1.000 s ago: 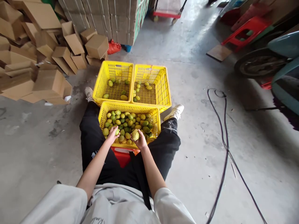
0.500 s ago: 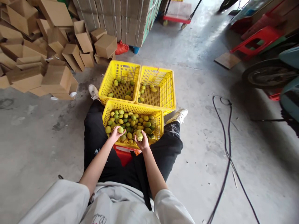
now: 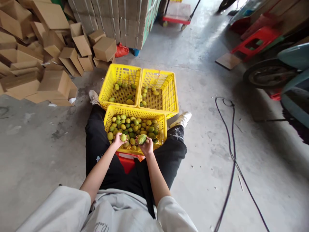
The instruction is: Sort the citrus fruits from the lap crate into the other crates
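Between my knees stands a yellow plastic crate (image 3: 165, 127) with many lemon-like fruits, yellow to dark green. My left hand (image 3: 117, 141) is closed around a round yellow-green lemon (image 3: 123, 137) over the crate's near left part. To the right, my right hand (image 3: 148, 148) grips a longer lemon (image 3: 142, 139), mottled green and yellow, by its sides. Both fruits are held just above the pile. Beyond are two more yellow crates, the left one (image 3: 102, 91) and the right one (image 3: 175, 93), each with several lemons on its bottom.
Open cardboard boxes (image 3: 54, 85) are heaped at the left, beside a tall strapped stack (image 3: 130, 25). A red trolley (image 3: 177, 16) stands at the back. On the right are a red stool (image 3: 259, 40), a motorbike wheel (image 3: 265, 73) and a black cable (image 3: 233, 154) on the floor.
The lemon in my right hand has turned, now lying sideways with its green flank showing. My left hand still holds its lemon, slightly lower. The whole view has shifted a little.
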A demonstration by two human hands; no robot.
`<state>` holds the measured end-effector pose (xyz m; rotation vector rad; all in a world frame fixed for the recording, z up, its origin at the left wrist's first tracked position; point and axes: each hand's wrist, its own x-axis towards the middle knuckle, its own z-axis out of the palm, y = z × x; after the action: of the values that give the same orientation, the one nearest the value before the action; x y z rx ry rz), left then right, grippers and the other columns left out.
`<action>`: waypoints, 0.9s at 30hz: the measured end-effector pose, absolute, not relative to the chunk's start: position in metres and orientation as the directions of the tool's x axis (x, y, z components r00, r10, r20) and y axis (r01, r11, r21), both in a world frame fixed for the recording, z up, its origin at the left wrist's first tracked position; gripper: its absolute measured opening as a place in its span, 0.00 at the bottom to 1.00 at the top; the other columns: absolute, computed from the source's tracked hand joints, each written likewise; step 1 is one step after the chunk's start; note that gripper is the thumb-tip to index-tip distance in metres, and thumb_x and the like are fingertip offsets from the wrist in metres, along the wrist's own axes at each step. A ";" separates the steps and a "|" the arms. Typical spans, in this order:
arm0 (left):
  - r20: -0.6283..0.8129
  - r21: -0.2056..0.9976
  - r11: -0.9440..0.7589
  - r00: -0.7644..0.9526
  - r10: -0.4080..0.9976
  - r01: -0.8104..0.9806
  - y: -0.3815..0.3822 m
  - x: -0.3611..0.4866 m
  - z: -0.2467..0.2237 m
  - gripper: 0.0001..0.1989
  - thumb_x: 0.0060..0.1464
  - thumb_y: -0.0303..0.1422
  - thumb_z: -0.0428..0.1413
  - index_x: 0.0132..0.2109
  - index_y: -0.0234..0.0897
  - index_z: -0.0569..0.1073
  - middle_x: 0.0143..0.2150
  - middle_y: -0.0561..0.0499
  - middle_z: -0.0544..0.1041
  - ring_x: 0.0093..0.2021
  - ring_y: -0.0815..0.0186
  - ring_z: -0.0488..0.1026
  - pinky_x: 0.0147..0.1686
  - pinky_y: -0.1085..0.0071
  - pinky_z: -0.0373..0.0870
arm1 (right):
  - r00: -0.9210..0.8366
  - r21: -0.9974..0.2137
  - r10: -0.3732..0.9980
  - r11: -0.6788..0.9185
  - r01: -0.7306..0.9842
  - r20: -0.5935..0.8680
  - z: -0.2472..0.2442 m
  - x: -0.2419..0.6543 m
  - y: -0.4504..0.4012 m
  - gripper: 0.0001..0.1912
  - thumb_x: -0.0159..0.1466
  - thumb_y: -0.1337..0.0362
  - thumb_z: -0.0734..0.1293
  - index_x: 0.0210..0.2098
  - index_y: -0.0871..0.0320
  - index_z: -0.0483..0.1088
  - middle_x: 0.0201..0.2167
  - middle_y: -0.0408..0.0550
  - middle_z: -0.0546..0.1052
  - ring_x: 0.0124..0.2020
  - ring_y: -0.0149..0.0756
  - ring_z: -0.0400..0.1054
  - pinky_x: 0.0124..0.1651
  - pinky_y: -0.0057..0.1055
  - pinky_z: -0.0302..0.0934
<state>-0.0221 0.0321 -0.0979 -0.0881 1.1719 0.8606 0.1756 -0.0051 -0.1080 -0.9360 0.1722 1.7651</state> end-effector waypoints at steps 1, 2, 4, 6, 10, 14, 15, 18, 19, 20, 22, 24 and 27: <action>-0.833 0.357 0.675 0.107 0.543 -0.646 0.033 -0.023 -0.098 0.07 0.58 0.30 0.46 0.36 0.34 0.68 0.24 0.47 0.73 0.22 0.63 0.73 0.16 0.74 0.64 | -0.115 -0.321 0.755 -0.405 -0.856 -0.646 -0.109 0.176 -0.005 0.09 0.56 0.58 0.68 0.35 0.55 0.71 0.36 0.47 0.80 0.47 0.48 0.76 0.50 0.49 0.72; -0.833 0.359 0.662 0.093 0.545 -0.658 0.033 -0.023 -0.099 0.08 0.59 0.29 0.45 0.36 0.33 0.68 0.24 0.47 0.73 0.22 0.62 0.74 0.16 0.74 0.65 | -0.119 -0.327 0.763 -0.404 -0.854 -0.635 -0.110 0.177 -0.005 0.09 0.55 0.59 0.69 0.35 0.54 0.71 0.37 0.47 0.80 0.47 0.47 0.76 0.51 0.49 0.72; -0.836 0.354 0.652 0.085 0.542 -0.671 0.032 -0.023 -0.099 0.08 0.59 0.29 0.45 0.36 0.33 0.68 0.24 0.47 0.74 0.23 0.61 0.75 0.17 0.73 0.66 | -0.125 -0.339 0.763 -0.420 -0.842 -0.635 -0.112 0.177 -0.005 0.09 0.55 0.60 0.71 0.35 0.53 0.71 0.36 0.45 0.80 0.46 0.45 0.76 0.51 0.48 0.72; -0.839 0.340 0.661 0.101 0.534 -0.668 0.030 -0.022 -0.099 0.08 0.59 0.29 0.46 0.36 0.33 0.68 0.25 0.47 0.75 0.23 0.61 0.76 0.18 0.72 0.68 | -0.123 -0.343 0.741 -0.443 -0.829 -0.661 -0.112 0.176 -0.004 0.10 0.55 0.60 0.73 0.35 0.53 0.72 0.35 0.43 0.80 0.42 0.43 0.77 0.49 0.46 0.73; -0.844 0.334 0.705 0.135 0.519 -0.626 0.027 -0.022 -0.097 0.07 0.59 0.28 0.48 0.37 0.33 0.69 0.28 0.44 0.77 0.28 0.58 0.79 0.19 0.72 0.69 | -0.085 -0.321 0.672 -0.457 -0.830 -0.736 -0.110 0.174 -0.003 0.10 0.57 0.59 0.74 0.35 0.54 0.73 0.31 0.41 0.79 0.34 0.37 0.75 0.42 0.39 0.75; -0.853 0.336 0.719 0.128 0.507 -0.609 0.026 -0.023 -0.097 0.08 0.58 0.28 0.47 0.37 0.31 0.70 0.28 0.44 0.77 0.27 0.59 0.79 0.20 0.72 0.70 | -0.077 -0.315 0.660 -0.453 -0.834 -0.748 -0.112 0.173 -0.004 0.11 0.55 0.60 0.75 0.34 0.54 0.71 0.29 0.40 0.78 0.32 0.35 0.76 0.36 0.34 0.75; -0.853 0.337 0.718 0.124 0.506 -0.609 0.026 -0.023 -0.098 0.07 0.57 0.28 0.48 0.37 0.31 0.71 0.28 0.44 0.77 0.26 0.60 0.78 0.20 0.72 0.70 | -0.076 -0.326 0.671 -0.453 -0.830 -0.738 -0.113 0.174 -0.005 0.12 0.55 0.60 0.76 0.34 0.54 0.71 0.29 0.40 0.78 0.32 0.35 0.76 0.36 0.34 0.75; -0.852 0.351 0.712 0.107 0.512 -0.609 0.025 -0.022 -0.099 0.06 0.55 0.27 0.50 0.36 0.31 0.71 0.27 0.45 0.77 0.24 0.62 0.77 0.20 0.72 0.70 | -0.068 -0.358 0.694 -0.450 -0.818 -0.717 -0.115 0.174 -0.006 0.13 0.54 0.59 0.76 0.33 0.53 0.70 0.29 0.40 0.78 0.33 0.37 0.76 0.37 0.38 0.76; -0.851 0.357 0.709 0.100 0.515 -0.609 0.025 -0.022 -0.100 0.06 0.56 0.27 0.50 0.36 0.31 0.71 0.27 0.45 0.77 0.24 0.62 0.76 0.20 0.72 0.70 | -0.065 -0.358 0.695 -0.445 -0.821 -0.716 -0.116 0.175 -0.005 0.12 0.54 0.60 0.76 0.33 0.52 0.69 0.29 0.40 0.78 0.33 0.38 0.76 0.38 0.39 0.76; -0.850 0.364 0.705 0.092 0.518 -0.609 0.025 -0.021 -0.100 0.06 0.56 0.27 0.50 0.36 0.31 0.71 0.27 0.45 0.76 0.24 0.62 0.76 0.21 0.71 0.70 | -0.065 -0.353 0.696 -0.440 -0.826 -0.716 -0.116 0.175 -0.005 0.12 0.54 0.59 0.75 0.33 0.52 0.69 0.29 0.41 0.79 0.34 0.39 0.77 0.38 0.41 0.76; -0.848 0.379 0.696 0.072 0.525 -0.610 0.025 -0.022 -0.101 0.04 0.56 0.28 0.51 0.36 0.32 0.70 0.27 0.45 0.76 0.24 0.62 0.76 0.21 0.71 0.70 | -0.088 -0.334 0.703 -0.440 -0.834 -0.706 -0.117 0.177 -0.005 0.11 0.53 0.59 0.74 0.33 0.52 0.70 0.30 0.43 0.79 0.36 0.43 0.77 0.39 0.45 0.76; -0.846 0.399 0.684 0.043 0.532 -0.611 0.025 -0.022 -0.101 0.02 0.56 0.28 0.54 0.36 0.33 0.69 0.27 0.47 0.76 0.24 0.62 0.76 0.21 0.72 0.70 | -0.136 -0.322 0.718 -0.463 -0.826 -0.683 -0.117 0.178 -0.004 0.11 0.52 0.59 0.72 0.33 0.53 0.70 0.32 0.46 0.79 0.40 0.48 0.77 0.40 0.48 0.75; -0.827 0.449 0.654 -0.004 0.563 -0.609 0.024 -0.022 -0.101 0.05 0.56 0.29 0.57 0.37 0.36 0.66 0.29 0.49 0.77 0.25 0.65 0.77 0.24 0.73 0.71 | -0.197 -0.324 0.738 -0.498 -0.804 -0.646 -0.115 0.178 -0.003 0.12 0.51 0.59 0.71 0.34 0.55 0.71 0.35 0.49 0.80 0.45 0.52 0.77 0.41 0.50 0.74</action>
<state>-0.0223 0.0245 -0.1013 -0.0448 1.2762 0.9236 0.1777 -0.0033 -0.1154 -0.9445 0.1030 1.8683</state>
